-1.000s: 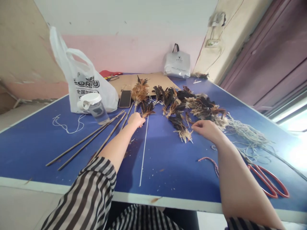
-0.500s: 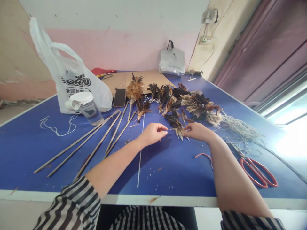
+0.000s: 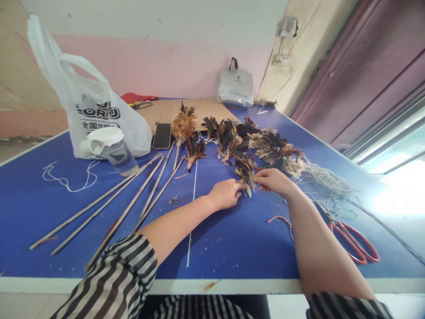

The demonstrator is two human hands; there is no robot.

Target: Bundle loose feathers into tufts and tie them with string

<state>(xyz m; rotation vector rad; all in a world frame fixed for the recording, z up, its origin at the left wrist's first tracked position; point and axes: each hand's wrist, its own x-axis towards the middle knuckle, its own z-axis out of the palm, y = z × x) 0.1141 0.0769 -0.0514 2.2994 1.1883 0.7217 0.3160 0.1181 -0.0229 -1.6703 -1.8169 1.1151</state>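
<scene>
The left hand (image 3: 226, 194) and right hand (image 3: 275, 180), fingers narrowed, touch opposite sides of a black-and-brown feather bunch (image 3: 245, 170) on the blue table (image 3: 262, 252); I cannot tell whether either grips. Light, even fingertip pressure should spare the vanes.

1 head-worn view looks forward and down across the table (image 3: 212, 248).

We see a smooth blue bench (image 3: 219, 248) with a soft sheen. Left of the phone (image 3: 162, 136), whose dark screen looks glossy, stands a crinkled, thin white plastic bag (image 3: 106, 115); behind the phone lies matt brown cardboard (image 3: 199, 110), flat and papery.
</scene>
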